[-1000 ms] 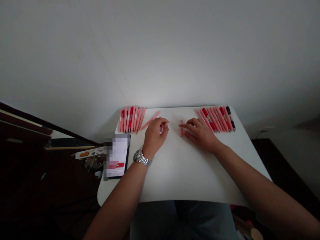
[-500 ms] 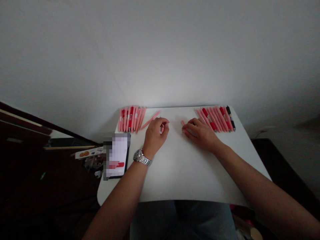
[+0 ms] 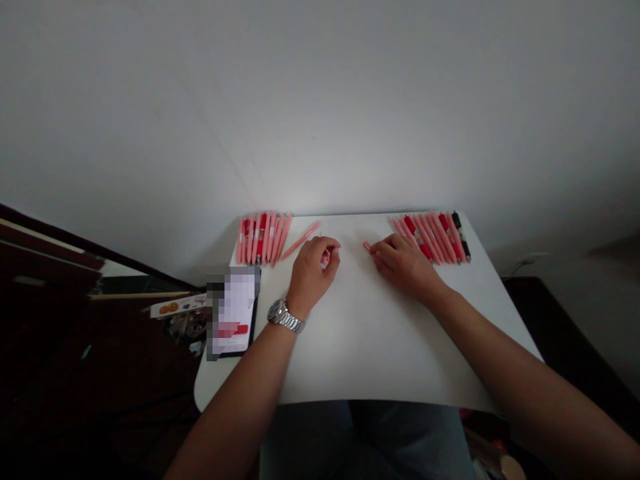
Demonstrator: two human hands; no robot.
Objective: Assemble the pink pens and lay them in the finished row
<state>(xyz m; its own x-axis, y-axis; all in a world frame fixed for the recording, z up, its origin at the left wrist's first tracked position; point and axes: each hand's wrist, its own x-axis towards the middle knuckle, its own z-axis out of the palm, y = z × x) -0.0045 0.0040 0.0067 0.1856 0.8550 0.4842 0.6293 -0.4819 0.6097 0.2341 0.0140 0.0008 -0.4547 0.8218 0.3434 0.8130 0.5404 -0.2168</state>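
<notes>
My left hand [image 3: 313,273], a metal watch on its wrist, rests curled on the white table [image 3: 365,333], fingers pinched on a small pink pen part [image 3: 326,257]. My right hand [image 3: 403,263] is closed around a pink pen piece [image 3: 367,246] whose tip sticks out past the fingers. A single pink pen [image 3: 300,241] lies slanted just left of my left hand. A row of several pink and red pens [image 3: 263,238] sits at the far left of the table. Another row of pink, red and one black pen [image 3: 434,236] lies at the far right, beside my right hand.
A phone [image 3: 234,312] with a lit screen lies at the table's left edge. The table stands against a plain white wall [image 3: 320,107]. Dark furniture and clutter [image 3: 100,300] fill the floor at left. My lap shows under the near edge.
The pink piece that lay upright on the table between my hands is now picked up in my right hand, which shifted slightly back. My left hand has barely moved.
</notes>
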